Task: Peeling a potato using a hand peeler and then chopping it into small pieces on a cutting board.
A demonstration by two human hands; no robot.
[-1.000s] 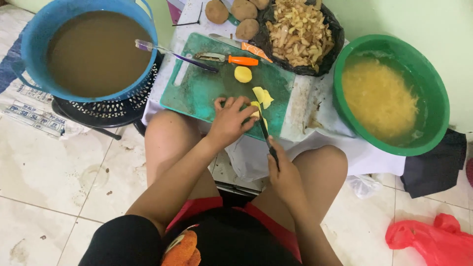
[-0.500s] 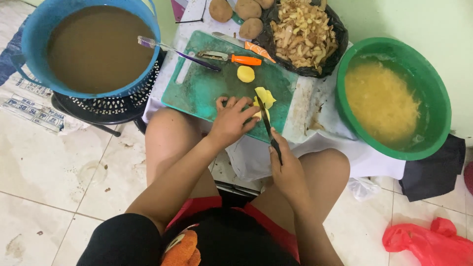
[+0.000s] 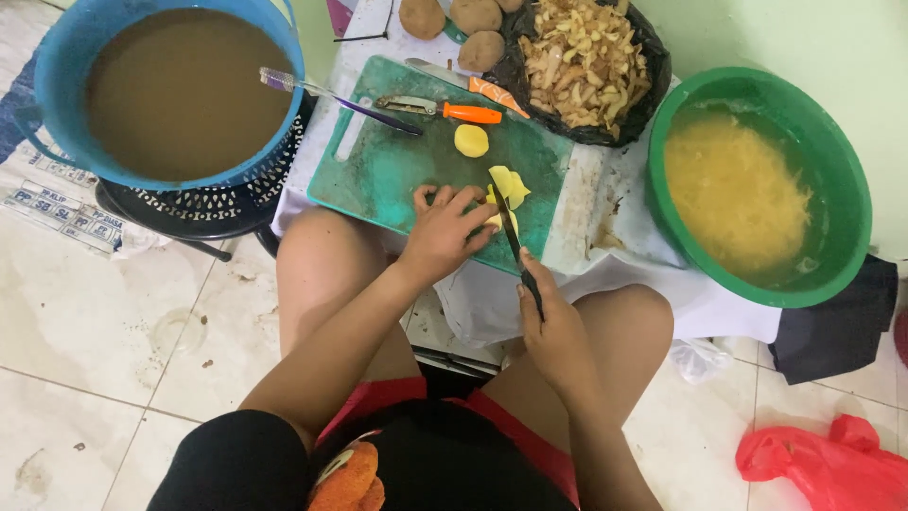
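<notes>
Floor: pale tiles point(image 3: 113, 312) are seen below, with a red plastic bag point(image 3: 832, 464) lying at the lower right.
Blue tub point(image 3: 57, 57): set at the upper left on a black perforated stand point(image 3: 203, 203); it is filled with murky brown water, and a purple toothbrush point(image 3: 331, 95) is laid across its rim onto the board.
Green basin point(image 3: 846, 170): placed at the right, filled with water and yellow shredded potato.
Black bag point(image 3: 638, 57): opened behind the board and heaped with potato peelings; unpeeled potatoes point(image 3: 473, 19) are kept just beside it.
Cutting board point(image 3: 378, 166): green, laid over a white cloth point(image 3: 700, 303) above the knees; a peeled potato point(image 3: 471, 140), cut slices point(image 3: 509, 185) and an orange-handled peeler point(image 3: 445, 111) are borne on it.
Left hand point(image 3: 440, 232): pressed down over a potato piece point(image 3: 492, 220) at the board's near edge, fingers curled on it.
Right hand point(image 3: 553, 326): closed around the handle of a dark knife point(image 3: 515, 241), whose blade is set against the piece.
</notes>
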